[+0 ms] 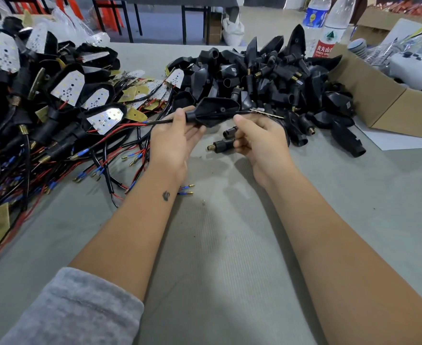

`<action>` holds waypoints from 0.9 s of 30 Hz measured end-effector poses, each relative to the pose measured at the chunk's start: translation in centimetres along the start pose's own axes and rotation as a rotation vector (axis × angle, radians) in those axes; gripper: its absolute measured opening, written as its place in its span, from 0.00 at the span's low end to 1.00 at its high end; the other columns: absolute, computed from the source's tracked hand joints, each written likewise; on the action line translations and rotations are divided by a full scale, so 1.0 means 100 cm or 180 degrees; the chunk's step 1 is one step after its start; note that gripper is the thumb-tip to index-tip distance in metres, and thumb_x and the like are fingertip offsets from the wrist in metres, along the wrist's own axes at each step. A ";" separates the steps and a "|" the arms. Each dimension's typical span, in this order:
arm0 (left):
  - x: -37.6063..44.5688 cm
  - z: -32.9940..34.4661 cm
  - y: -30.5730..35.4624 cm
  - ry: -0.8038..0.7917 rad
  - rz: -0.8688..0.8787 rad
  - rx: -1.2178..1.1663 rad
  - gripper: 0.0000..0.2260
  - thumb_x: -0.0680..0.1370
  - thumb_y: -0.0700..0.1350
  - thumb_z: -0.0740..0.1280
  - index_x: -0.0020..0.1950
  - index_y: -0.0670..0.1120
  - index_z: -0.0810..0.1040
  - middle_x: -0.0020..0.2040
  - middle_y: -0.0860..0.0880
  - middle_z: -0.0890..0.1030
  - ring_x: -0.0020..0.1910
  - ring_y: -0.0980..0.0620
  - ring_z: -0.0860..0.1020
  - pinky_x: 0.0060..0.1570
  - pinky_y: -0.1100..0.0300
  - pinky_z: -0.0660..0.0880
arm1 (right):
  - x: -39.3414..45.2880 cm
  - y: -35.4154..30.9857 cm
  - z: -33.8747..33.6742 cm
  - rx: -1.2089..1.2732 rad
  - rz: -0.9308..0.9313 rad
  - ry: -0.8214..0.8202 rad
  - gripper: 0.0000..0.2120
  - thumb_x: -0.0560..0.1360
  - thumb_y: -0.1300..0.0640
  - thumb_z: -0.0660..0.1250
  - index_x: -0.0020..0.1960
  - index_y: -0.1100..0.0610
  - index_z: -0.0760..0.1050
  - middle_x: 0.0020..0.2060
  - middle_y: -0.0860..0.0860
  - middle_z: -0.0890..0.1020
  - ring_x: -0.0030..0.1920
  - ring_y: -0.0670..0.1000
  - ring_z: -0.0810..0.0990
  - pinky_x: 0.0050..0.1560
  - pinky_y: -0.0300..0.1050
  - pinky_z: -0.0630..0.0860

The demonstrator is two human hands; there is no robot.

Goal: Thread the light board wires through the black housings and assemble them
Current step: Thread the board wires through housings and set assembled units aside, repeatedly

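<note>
Both hands are raised just above the grey desk [229,245], close together near its middle. The left hand [173,138] grips the round neck of a black, arrowhead-shaped plastic housing [213,111], fingers curled under it and thumb on top. A black sheathed wire [159,122] comes out of that neck and runs leftward, splitting into red and black leads. The right hand [258,136] is closed at the housing's pointed end, thumb beside a thin flat light board [267,113] seen edge-on, touching the tip of the housing; its lower fingers also clamp a short black stem with a brass threaded end [218,146]. Left of the hands lies a heap of finished housings with white light boards and tangled wires [55,108]. Behind the hands sits a pile of empty black housings [279,78], with a cardboard box [384,105] to its right.
</note>
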State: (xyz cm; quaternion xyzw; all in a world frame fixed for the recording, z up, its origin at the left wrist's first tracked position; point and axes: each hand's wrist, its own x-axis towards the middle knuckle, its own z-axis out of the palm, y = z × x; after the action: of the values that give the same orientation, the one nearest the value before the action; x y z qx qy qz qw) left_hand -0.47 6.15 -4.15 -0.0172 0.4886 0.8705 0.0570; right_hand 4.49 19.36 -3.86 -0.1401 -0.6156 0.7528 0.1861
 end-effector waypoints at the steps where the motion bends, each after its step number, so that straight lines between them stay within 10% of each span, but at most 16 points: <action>1: 0.001 -0.001 0.001 0.0033 0.0014 -0.0010 0.11 0.84 0.44 0.58 0.54 0.41 0.79 0.52 0.40 0.82 0.47 0.49 0.83 0.43 0.64 0.80 | 0.000 0.000 -0.001 0.0166 0.0023 0.0069 0.05 0.76 0.60 0.70 0.46 0.58 0.74 0.28 0.47 0.78 0.27 0.46 0.75 0.33 0.39 0.74; 11: 0.001 -0.004 0.004 0.0160 0.0024 0.0099 0.11 0.84 0.44 0.59 0.52 0.43 0.80 0.56 0.39 0.82 0.47 0.50 0.82 0.40 0.64 0.79 | 0.001 -0.006 -0.010 0.1142 -0.0024 0.0550 0.19 0.77 0.71 0.59 0.64 0.55 0.67 0.43 0.57 0.79 0.36 0.51 0.81 0.41 0.41 0.80; 21: 0.001 -0.004 0.002 0.0049 0.0025 0.0097 0.13 0.84 0.45 0.58 0.52 0.41 0.80 0.48 0.45 0.84 0.45 0.51 0.85 0.42 0.62 0.80 | -0.003 -0.006 -0.006 -0.0172 -0.0393 0.0769 0.08 0.79 0.59 0.65 0.41 0.54 0.77 0.24 0.41 0.71 0.27 0.44 0.68 0.32 0.37 0.69; 27: -0.006 0.004 -0.003 -0.0513 0.0077 0.0382 0.14 0.84 0.47 0.58 0.52 0.41 0.80 0.51 0.41 0.84 0.49 0.49 0.84 0.48 0.60 0.80 | -0.006 -0.004 0.000 -0.0639 -0.0406 0.0419 0.09 0.78 0.60 0.64 0.39 0.59 0.76 0.32 0.52 0.73 0.30 0.47 0.69 0.34 0.39 0.69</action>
State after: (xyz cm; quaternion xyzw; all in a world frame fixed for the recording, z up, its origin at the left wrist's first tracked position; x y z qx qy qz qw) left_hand 0.16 6.57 -4.20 0.0623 0.5338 0.8388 0.0866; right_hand 5.10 19.14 -3.49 -0.1677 -0.6820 0.6633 0.2585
